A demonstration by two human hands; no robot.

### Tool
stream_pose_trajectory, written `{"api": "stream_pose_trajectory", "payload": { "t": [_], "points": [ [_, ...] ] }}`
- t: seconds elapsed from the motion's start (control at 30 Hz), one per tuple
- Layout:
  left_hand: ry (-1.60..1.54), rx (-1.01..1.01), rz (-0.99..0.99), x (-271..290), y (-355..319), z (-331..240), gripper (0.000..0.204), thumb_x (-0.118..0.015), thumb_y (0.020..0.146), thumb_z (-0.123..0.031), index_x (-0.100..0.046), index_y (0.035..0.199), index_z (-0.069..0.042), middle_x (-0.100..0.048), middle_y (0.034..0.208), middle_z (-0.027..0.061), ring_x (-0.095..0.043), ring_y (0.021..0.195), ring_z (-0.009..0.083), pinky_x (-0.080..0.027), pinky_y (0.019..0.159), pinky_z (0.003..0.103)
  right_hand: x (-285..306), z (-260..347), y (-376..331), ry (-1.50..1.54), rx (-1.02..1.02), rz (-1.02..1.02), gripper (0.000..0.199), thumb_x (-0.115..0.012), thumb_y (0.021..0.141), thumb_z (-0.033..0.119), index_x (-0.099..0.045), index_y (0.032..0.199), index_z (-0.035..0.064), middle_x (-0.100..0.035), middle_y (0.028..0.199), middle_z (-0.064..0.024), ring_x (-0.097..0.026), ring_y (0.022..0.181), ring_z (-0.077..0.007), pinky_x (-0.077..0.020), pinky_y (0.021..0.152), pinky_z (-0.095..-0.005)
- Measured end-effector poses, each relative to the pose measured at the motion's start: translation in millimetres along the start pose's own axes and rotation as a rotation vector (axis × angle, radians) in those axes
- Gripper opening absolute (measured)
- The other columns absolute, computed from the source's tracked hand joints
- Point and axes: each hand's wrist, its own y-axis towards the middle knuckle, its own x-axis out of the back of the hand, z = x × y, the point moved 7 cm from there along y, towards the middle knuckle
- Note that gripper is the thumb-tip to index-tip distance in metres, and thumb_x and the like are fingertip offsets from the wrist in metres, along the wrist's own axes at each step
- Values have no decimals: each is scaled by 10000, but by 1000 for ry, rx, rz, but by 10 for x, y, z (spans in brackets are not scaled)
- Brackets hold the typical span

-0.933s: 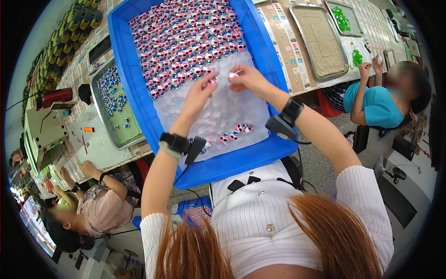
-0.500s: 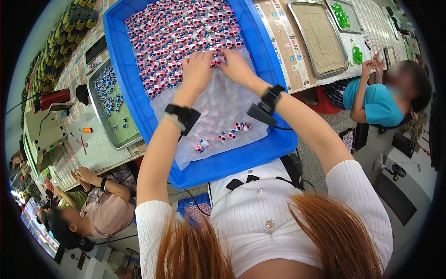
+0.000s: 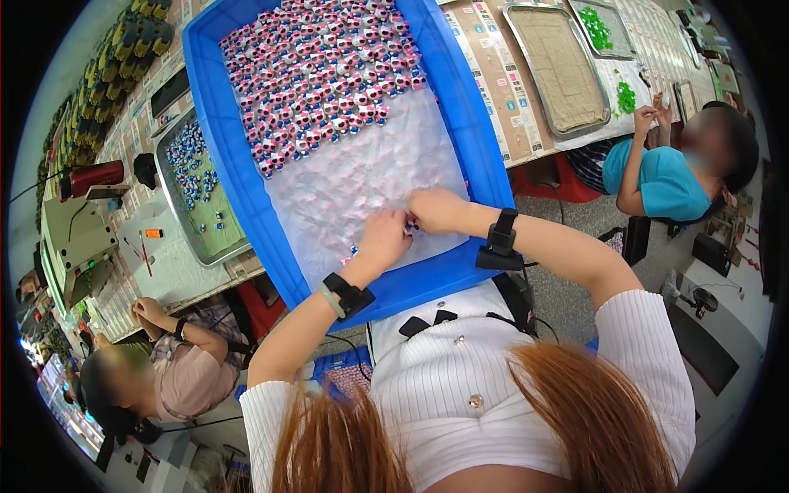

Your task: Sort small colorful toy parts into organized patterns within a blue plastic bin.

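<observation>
Both hands meet at blue tray's [image 3: 485,156] near edge; left hand [image 3: 385,238] and right hand [image 3: 436,209] pinch small pink-and-blue pieces [image 3: 408,223] just between fingertips. Lift few, keep clear film flat.

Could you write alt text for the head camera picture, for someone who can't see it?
Seen from above, a person's left hand and right hand meet over a clear plastic sheet in a big blue tray, near rows of small pink, white and blue pieces.

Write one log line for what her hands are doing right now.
left hand: pinching small pieces | right hand: pinching small pieces | on: clear plastic sheet | in: big blue plastic tray | beyond: rows of small red-white-blue pieces
</observation>
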Motion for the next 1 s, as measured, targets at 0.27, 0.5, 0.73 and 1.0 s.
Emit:
{"api": "stream_pose_trajectory", "payload": {
  "t": [0.27, 0.5, 0.73, 1.0],
  "points": [
    [-1164, 503, 164, -136, -58, 565, 233, -616, 714, -119, -522, 912, -40, -567, 795, 19, -545, 712, 109, -422, 628, 236, 83, 102, 7, 76, 83, -10, 260, -593, 680, 119, -511, 917, 50, -568, 884, -125, -584, 800, -283, -463, 650, -393],
    [-1522, 737, 138, -213, -220, 686, 176, -546, 804, -176, -524, 936, -62, -553, 876, 18, -537, 739, 99, -410, 654, 225, -53, 154, -17, -39, 177, 4, 192, -547, 704, 105, -519, 886, 49, -570, 857, -126, -588, 753, -283, -461, 629, -400],
    [-1128, 284, -187, 599, 523, 782, 273, -585, 759, -137, -502, 998, -35, -550, 906, 40, -545, 768, 148, -416, 652, 251, 503, -647, 45, 784, -228, -589, 239, -554, 666, 164, -569, 866, 32, -575, 793, -179, -567, 746, -336, -450, 641, -373],
    [-177, -3, -332, 988, 1538, 736, 280, -631, 659, -115, -571, 927, -56, -567, 915, 103, -527, 798, 261, -412, 730, 368, 1049, -1245, 399, 656, -600, -881, 253, -606, 707, 198, -567, 843, -13, -577, 797, -195, -555, 789, -346, -443, 670, -393]
  ]
}}
